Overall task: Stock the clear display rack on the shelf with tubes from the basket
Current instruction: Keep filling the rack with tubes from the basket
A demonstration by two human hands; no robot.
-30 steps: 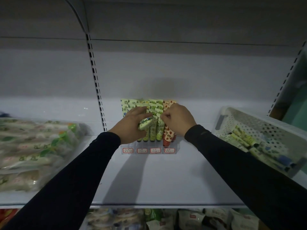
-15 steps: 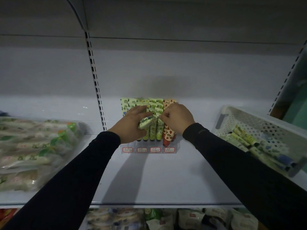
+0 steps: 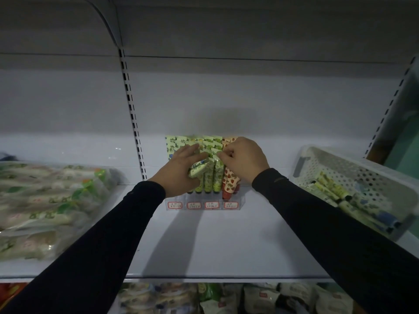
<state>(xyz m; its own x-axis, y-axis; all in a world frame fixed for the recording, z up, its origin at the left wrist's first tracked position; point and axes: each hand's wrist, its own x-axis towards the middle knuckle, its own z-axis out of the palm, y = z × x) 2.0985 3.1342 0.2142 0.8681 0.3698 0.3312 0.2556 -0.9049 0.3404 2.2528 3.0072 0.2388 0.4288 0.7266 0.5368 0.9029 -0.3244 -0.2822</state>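
A green-patterned plastic tube (image 3: 197, 169) is held in the left hand's (image 3: 179, 169) grip; the right hand's (image 3: 243, 158) grip pinches a racked tube top. Below both grips, the clear four-lane acrylic display rack (image 3: 204, 203) is judged largely stocked. Right of them, more tubes are left in the white perforated plastic basket (image 3: 335, 164).

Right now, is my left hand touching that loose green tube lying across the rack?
Touching. The head view shows the left hand holding the loose green tube between thumb and fingers, in front of the clear rack.
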